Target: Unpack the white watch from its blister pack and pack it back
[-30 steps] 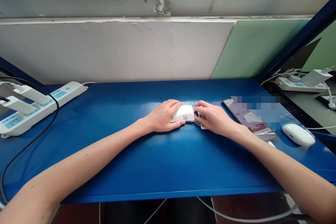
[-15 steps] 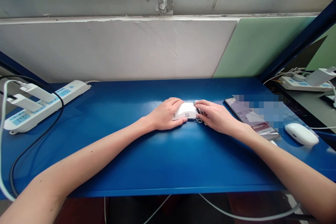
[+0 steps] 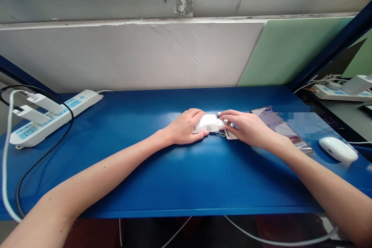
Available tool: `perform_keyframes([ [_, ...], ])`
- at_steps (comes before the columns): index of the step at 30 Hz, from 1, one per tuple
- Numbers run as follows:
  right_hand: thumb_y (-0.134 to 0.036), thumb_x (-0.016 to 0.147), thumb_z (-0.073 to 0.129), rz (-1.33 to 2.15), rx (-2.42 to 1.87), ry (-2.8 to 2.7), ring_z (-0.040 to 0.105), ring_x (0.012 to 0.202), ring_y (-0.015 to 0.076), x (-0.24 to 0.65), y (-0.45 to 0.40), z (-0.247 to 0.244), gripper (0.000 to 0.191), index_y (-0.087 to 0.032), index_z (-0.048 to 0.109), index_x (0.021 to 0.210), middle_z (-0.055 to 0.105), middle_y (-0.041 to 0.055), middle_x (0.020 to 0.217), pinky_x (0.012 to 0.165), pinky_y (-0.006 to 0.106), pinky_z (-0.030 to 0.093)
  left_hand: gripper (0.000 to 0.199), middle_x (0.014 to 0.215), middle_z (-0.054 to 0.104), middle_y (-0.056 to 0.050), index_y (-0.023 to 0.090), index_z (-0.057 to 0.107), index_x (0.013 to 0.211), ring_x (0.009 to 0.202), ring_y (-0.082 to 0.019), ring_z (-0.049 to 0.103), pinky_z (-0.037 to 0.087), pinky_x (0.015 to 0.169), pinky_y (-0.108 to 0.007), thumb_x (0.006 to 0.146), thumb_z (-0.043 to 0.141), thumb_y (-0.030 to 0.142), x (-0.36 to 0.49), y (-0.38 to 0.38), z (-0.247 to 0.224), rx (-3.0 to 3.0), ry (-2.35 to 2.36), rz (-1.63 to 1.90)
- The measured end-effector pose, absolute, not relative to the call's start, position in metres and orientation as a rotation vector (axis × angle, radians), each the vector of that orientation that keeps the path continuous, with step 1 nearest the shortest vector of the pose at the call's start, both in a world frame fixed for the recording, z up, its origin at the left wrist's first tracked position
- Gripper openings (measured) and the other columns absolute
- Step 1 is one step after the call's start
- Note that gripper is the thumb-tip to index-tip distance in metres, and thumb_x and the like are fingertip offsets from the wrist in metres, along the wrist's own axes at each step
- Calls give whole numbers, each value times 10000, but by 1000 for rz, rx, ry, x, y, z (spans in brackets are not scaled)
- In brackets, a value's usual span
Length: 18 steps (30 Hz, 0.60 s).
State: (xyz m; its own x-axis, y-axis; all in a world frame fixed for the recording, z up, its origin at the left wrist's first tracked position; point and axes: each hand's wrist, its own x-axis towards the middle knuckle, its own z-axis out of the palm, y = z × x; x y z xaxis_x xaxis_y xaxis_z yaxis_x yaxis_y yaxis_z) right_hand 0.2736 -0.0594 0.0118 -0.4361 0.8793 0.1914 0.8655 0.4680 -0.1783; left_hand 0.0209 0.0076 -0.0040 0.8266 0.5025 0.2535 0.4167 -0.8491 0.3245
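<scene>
A small white packet (image 3: 209, 123) with a printed code lies flat on the blue table (image 3: 162, 186), near its middle. My left hand (image 3: 188, 126) holds the packet's left end between thumb and fingers. At the packet's right end, my right hand (image 3: 240, 126) has its thumb and forefinger closed on the edge. Beneath the right fingers a white card (image 3: 231, 135) and a small chain (image 3: 222, 133) show in part. What exactly the right fingertips pinch is too small to make out.
On the left is a white power strip (image 3: 84, 97) with plugs and a looping black cable (image 3: 46, 151). At the right lie a phone (image 3: 276, 124) showing a timer and a white rounded case (image 3: 338, 149). A wall rises behind the table.
My right hand has shifted slightly right, and more of the white card and the packet's right end shows. My left hand stays on the packet. The whole view has moved slightly.
</scene>
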Motion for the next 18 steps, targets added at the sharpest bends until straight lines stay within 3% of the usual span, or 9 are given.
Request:
perform_keyframes([
  [4, -343, 997, 482, -18, -1507, -2511, 736, 874, 255, 280, -58, 14, 281, -201, 672, 1147, 691, 87, 1289, 685, 379, 555, 523, 1306, 581, -180, 119, 518, 1290, 1219, -319, 533, 465, 1029, -447, 912, 604, 470, 21, 8, -5, 2752, 704, 492],
  [12, -342, 980, 485, 14, -1579, -2566, 737, 890, 245, 298, -58, 31, 257, -246, 714, 1049, 714, 41, 1256, 644, 339, 535, 539, 1332, 571, -182, 129, 516, 1304, 1234, -320, 535, 466, 1037, -453, 908, 611, 483, 21, 9, -5, 2744, 724, 479],
  [18, -382, 926, 601, 94, -1386, -2490, 652, 1130, 323, 288, -56, 20, 337, -154, 687, 1159, 693, 155, 1233, 935, 453, 548, 547, 1314, 583, -192, 106, 528, 1290, 1214, -326, 546, 467, 1027, -455, 908, 602, 490, 22, 9, -4, 2765, 720, 481],
])
